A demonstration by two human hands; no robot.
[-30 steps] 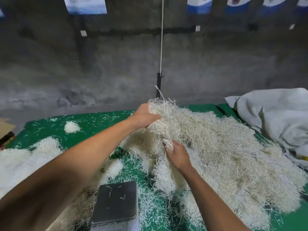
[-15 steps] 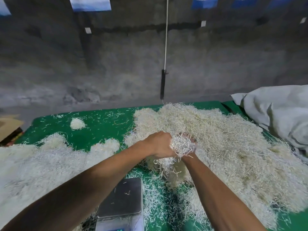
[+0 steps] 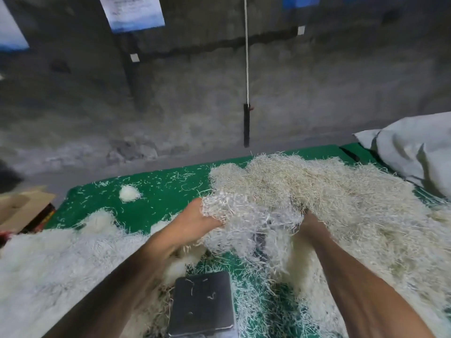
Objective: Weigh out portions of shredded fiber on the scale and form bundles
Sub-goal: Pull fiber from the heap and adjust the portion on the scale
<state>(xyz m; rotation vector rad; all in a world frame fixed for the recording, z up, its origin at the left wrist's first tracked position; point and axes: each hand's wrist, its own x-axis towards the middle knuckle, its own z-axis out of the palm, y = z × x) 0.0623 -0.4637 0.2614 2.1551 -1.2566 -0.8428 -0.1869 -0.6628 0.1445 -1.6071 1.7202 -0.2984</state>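
Note:
A clump of pale shredded fiber (image 3: 246,215) hangs between my two hands above the green table (image 3: 166,189), with strands trailing down. My left hand (image 3: 197,220) grips its left side. My right hand (image 3: 311,222) holds its right side, the fingers buried in fiber. The big fiber heap (image 3: 353,208) spreads over the right half of the table, just behind the clump. The scale (image 3: 202,303), a dark square platform with a few stray strands on it, sits at the near edge, below and slightly left of the clump.
A flatter mass of whitish fiber (image 3: 56,262) covers the table's left side, with a small round tuft (image 3: 128,192) farther back. A grey sack (image 3: 415,147) lies at the right. A cardboard box (image 3: 22,206) sits off the left edge. A cord with a dark handle (image 3: 246,125) hangs against the concrete wall.
My hands, joined on a tight handful half a second ago, have spread apart, and the clump now stretches wider between them. A second ago they were reaching into the heap.

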